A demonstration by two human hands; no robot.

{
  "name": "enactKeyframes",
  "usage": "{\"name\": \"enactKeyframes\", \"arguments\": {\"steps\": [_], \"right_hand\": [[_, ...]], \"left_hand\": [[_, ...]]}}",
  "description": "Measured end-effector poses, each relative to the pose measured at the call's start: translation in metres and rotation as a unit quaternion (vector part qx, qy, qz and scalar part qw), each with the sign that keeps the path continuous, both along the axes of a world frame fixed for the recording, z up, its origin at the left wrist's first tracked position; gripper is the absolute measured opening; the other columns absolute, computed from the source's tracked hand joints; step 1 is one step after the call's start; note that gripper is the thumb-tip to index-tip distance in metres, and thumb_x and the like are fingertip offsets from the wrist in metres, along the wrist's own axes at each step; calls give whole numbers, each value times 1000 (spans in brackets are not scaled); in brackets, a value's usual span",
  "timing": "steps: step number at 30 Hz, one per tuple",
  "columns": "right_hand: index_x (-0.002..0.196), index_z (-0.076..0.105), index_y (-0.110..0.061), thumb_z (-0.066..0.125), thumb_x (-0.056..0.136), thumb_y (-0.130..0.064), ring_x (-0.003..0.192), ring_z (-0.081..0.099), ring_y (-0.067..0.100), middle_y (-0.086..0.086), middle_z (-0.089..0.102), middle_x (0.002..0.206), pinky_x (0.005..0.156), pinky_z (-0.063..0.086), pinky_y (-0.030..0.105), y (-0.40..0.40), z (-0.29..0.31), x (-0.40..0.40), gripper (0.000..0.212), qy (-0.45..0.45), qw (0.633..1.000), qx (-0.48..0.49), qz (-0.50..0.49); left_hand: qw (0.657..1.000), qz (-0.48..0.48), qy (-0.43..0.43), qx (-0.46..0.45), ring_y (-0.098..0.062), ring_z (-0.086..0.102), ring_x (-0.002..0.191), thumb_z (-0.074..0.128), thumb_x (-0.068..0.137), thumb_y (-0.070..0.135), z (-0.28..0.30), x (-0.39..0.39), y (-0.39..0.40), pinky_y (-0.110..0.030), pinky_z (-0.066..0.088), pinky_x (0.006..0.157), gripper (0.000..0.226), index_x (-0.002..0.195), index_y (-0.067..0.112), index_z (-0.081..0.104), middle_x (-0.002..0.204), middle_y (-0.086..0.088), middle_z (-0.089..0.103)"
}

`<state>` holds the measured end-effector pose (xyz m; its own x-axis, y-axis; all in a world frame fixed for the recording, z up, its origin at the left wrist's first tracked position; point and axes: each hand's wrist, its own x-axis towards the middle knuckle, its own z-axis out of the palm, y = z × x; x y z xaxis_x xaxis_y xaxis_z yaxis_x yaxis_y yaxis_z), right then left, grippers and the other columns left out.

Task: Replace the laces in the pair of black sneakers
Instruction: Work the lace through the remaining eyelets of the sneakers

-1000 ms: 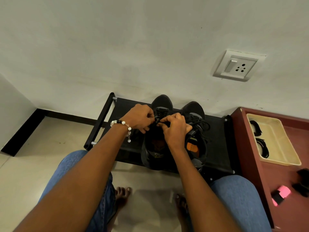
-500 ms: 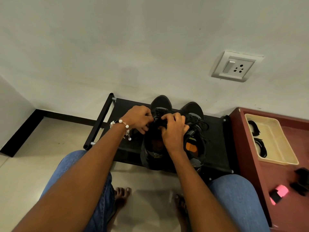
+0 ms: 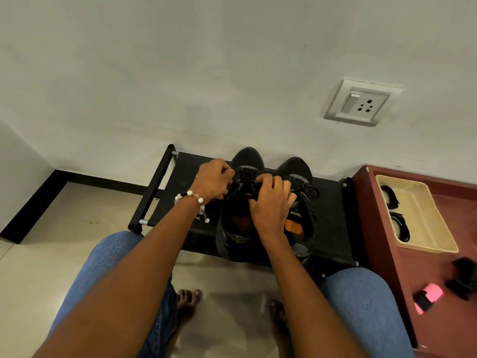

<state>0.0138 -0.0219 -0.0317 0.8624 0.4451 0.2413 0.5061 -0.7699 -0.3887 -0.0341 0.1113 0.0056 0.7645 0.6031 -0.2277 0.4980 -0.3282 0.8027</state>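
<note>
Both hands had crept a little further up the left sneaker (image 3: pixel 240 202) since a second before, the right hand (image 3: pixel 271 202) sliding inward over the tongue and the left hand (image 3: pixel 213 180) settling at the outer edge of the eyelets. That small shift suggested to me that the lace (image 3: pixel 245 177) was being worked at one crossing rather than pulled free; the shoe was plainly not yet unlaced, since black lacing crossed the front of it.

From where I stood, the left hand's fingers were curled tight at the side of the lacing, apparently pinching a strand, though the strand itself was hidden under the knuckles. The right hand's fingers were bent over the middle of the lacing and seemed to grip it too; I could not tell exactly what they held.

Both sneakers sat side by side on the black shoe rack (image 3: pixel 333 218) against the wall, toes pointing to it, the right sneaker (image 3: pixel 300 197) touching its partner, with loose lace loops lying on top.

Otherwise little differed: the person sat as before, knees either side of the rack. On the maroon cabinet (image 3: pixel 413 267) to the right, a beige tray (image 3: pixel 423 218) held dark coiled things, possibly the spare laces.
</note>
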Motion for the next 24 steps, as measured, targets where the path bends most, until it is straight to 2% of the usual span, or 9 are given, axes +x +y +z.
{"name": "enactKeyframes", "arguments": {"steps": [4,8,11,14,17,19,21,24], "right_hand": [[114,55,-19,73,79,-23,110,40,26,5,52,116,84,26,37,-3,8,-2,40,1,1000,-18,-16],[105,50,-17,78,77,-28,99,46,24,7,51,107,78,33,32,-5,14,-10,41,-17,997,-22,-77],[109,48,-9,69,88,-34,96,61,28,10,60,105,71,46,33,-11,26,-19,38,65,995,-26,-71],[100,57,-9,54,98,-37,89,63,27,6,59,91,60,38,31,-17,36,-24,28,103,987,-117,-44],[96,59,-8,50,101,-32,86,62,27,6,58,88,59,38,31,-18,35,-24,26,119,984,-128,-17],[100,60,-6,51,101,-26,88,62,28,11,63,97,60,41,31,-14,29,-21,23,145,984,-102,-13],[115,57,-1,50,99,-17,94,63,32,16,64,105,66,47,33,-9,20,-16,24,170,983,-70,-1],[139,42,0,50,94,-6,108,59,37,21,61,119,88,53,42,-3,11,-8,47,203,978,-34,28]], "left_hand": [[997,-1,-14,-77,-12,61,57,65,91,20,-1,-5,-6,-19,53,51,13,94,9,69,79,-6,67],[995,51,-46,-75,-10,60,54,72,84,13,-7,-8,-13,-17,55,52,7,90,9,74,73,-5,69],[990,104,-68,-72,-10,61,54,74,82,13,-13,-7,-14,-20,56,54,6,87,10,75,71,-5,70],[987,118,-81,-67,-12,63,55,74,84,15,-15,-7,-14,-23,57,56,5,85,10,74,72,-7,71],[985,123,-93,-76,-14,65,56,70,87,15,-17,-8,-14,-24,55,56,9,86,8,74,71,-8,71],[984,123,-102,-85,-14,65,57,69,88,16,-17,-8,-13,-25,55,57,10,87,7,73,72,-7,71],[983,114,-119,-76,-12,64,60,68,88,17,-16,-7,-14,-23,54,59,10,85,9,73,75,-5,72],[977,104,-172,-76,-11,66,72,69,87,16,-11,-6,-16,-25,55,70,9,80,13,74,77,-3,73]]}}
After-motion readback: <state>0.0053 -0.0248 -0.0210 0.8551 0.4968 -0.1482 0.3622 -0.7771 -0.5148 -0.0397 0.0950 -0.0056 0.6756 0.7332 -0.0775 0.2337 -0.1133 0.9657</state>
